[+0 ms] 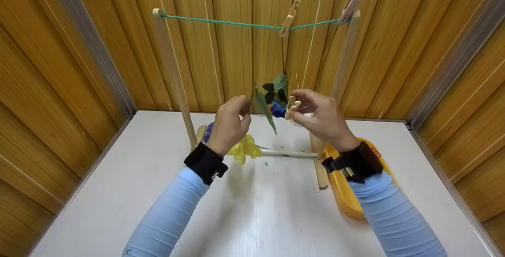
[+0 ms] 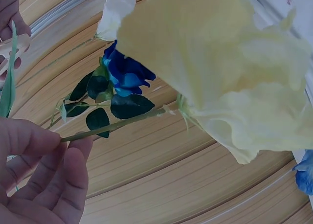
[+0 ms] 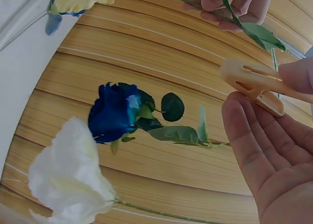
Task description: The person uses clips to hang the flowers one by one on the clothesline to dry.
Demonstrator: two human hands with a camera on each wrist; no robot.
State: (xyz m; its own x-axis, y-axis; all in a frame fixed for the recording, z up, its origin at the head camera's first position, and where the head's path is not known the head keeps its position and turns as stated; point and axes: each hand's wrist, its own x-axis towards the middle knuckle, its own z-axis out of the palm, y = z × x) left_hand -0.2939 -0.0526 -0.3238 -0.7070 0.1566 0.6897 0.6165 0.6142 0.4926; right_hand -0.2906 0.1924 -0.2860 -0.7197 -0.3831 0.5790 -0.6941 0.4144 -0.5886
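My left hand (image 1: 230, 125) pinches the stem of a yellow flower (image 1: 245, 149) between thumb and fingers. The bloom hangs head down below the hand, and a long green leaf (image 1: 263, 105) sticks out beside the fingers. In my right hand (image 1: 325, 121) is a beige clothespin (image 3: 252, 82), held by thumb and fingers. Between and behind the hands a blue rose (image 3: 115, 111) hangs upside down from another clothespin (image 1: 288, 24) on the green cord (image 1: 225, 22). A white flower (image 3: 68, 172) hangs near the rose in the right wrist view.
Two wooden posts (image 1: 173, 71) carry the cord, and a pinkish clothespin (image 1: 349, 10) sits at its right end. A yellow basin (image 1: 347, 203) stands under my right forearm. A blue-purple flower (image 1: 208, 133) shows partly behind my left hand. Wood-panelled walls surround the white table (image 1: 158, 178).
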